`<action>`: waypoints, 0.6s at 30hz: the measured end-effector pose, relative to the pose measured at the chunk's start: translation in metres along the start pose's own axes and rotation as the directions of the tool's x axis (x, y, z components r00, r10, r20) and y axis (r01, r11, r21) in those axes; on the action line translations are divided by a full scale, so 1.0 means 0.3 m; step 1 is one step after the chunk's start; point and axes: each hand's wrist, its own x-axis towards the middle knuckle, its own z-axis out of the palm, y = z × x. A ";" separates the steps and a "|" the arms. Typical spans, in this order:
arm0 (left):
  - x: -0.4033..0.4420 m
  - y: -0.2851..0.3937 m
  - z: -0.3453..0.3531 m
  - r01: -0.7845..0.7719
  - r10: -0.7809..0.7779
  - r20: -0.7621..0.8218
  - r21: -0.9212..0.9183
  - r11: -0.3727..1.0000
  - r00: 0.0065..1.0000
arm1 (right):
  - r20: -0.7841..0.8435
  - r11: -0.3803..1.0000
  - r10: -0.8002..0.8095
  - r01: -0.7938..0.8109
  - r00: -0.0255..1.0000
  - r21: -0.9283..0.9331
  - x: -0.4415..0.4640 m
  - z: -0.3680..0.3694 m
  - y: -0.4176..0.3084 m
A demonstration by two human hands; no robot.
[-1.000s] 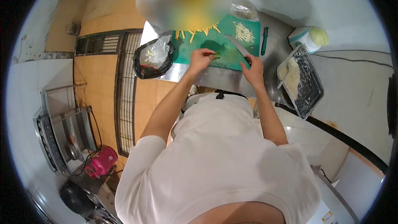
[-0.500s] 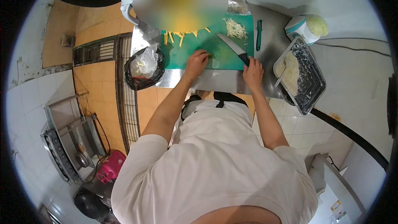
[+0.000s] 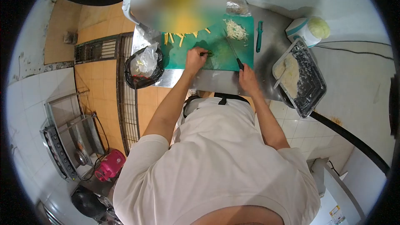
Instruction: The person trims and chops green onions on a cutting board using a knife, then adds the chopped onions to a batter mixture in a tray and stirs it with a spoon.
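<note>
My right hand (image 3: 248, 81) is closed round the black handle of a kitchen knife (image 3: 232, 48). Its blade points away from me, edge-on, over a green cutting board (image 3: 177, 59). Left of the blade, my left hand (image 3: 195, 60) is closed, its fingertips pinching a small dark green piece (image 3: 209, 53) against the board; its kind is too small to make out. Pale yellow strips (image 3: 182, 40) lie along the board's far side. A heap of white shreds (image 3: 236, 30) sits at the far right of the board.
Right of the board lies a green-handled tool (image 3: 259, 37). A tray with white powder (image 3: 311, 84) stands at the table's right edge, near a scale (image 3: 296, 30) bearing a pale round thing. At the left is a black-bagged container (image 3: 132, 77). The far middle is blurred.
My right hand has taken up the knife by its handle, shifted it left and turned the blade more upright. My left hand has shifted slightly left.
</note>
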 end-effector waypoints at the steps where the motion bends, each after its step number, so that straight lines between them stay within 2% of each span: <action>1: 0.003 -0.005 0.005 -0.004 0.004 -0.008 0.006 1.000 1.000 | 0.007 1.000 0.007 -0.007 1.000 0.012 -0.006 0.002 -0.003; 5: 0.006 -0.004 0.015 0.043 -0.043 -0.050 -0.007 0.999 0.998 | 0.021 0.993 -0.003 0.000 1.000 0.120 -0.027 -0.013 -0.032; 8: 0.011 -0.014 0.023 0.173 -0.177 -0.002 -0.187 0.967 0.984 | 0.085 0.985 0.017 -0.031 0.996 0.170 -0.034 -0.102 -0.147; 11: 0.024 0.000 0.000 0.182 -0.178 0.039 -0.122 0.976 0.983 | 0.118 0.985 -0.013 -0.008 0.993 0.174 -0.048 -0.111 -0.215; 16: 0.011 -0.012 0.003 -0.070 0.071 -0.011 0.102 0.992 0.997 | 0.087 0.962 -0.129 0.103 0.988 0.254 -0.082 -0.072 -0.242; 18: 0.002 -0.010 -0.002 -0.136 0.141 -0.020 0.164 0.977 0.990 | 0.119 0.975 -0.118 0.092 0.986 0.201 -0.097 -0.061 -0.255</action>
